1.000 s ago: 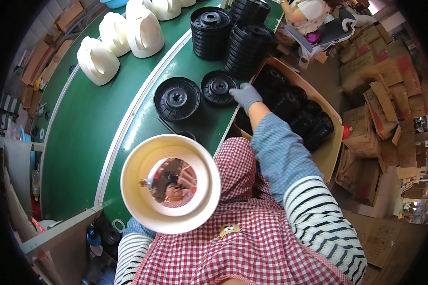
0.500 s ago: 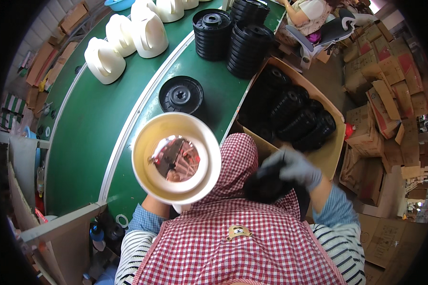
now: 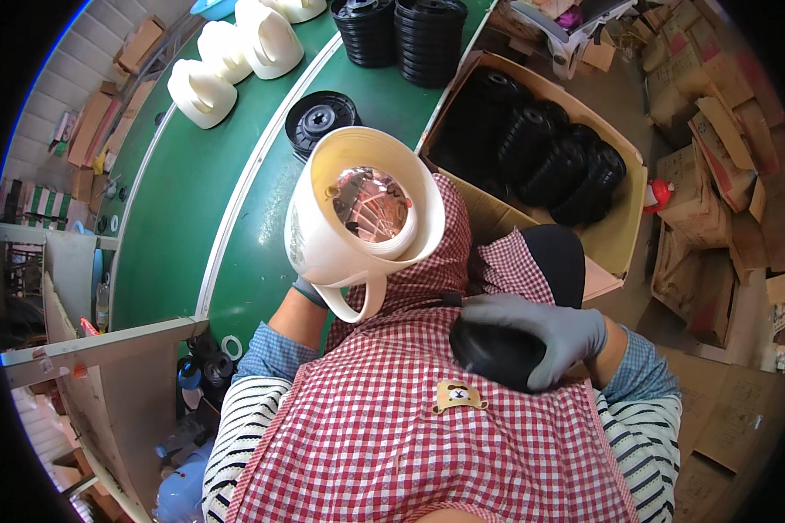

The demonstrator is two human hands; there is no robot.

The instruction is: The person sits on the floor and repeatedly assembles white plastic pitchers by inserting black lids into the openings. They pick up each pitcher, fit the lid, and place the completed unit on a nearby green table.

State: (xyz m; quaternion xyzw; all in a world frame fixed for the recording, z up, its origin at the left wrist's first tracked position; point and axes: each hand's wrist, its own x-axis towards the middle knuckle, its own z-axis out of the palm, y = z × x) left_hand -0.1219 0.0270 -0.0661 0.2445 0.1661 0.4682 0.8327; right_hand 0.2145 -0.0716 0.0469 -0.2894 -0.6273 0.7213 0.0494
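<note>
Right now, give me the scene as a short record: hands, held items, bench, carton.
left hand: grey-gloved, mostly hidden behind the cream jug, apparently supporting it
jug: open end toward the camera, shiny inside, handle toward the person
right hand: grey-gloved, grip closed on a black round part in front of the checked apron
bench: green; cream shells left of the pale strip, black disc stacks right of it
carton: open, holding black parts
</note>
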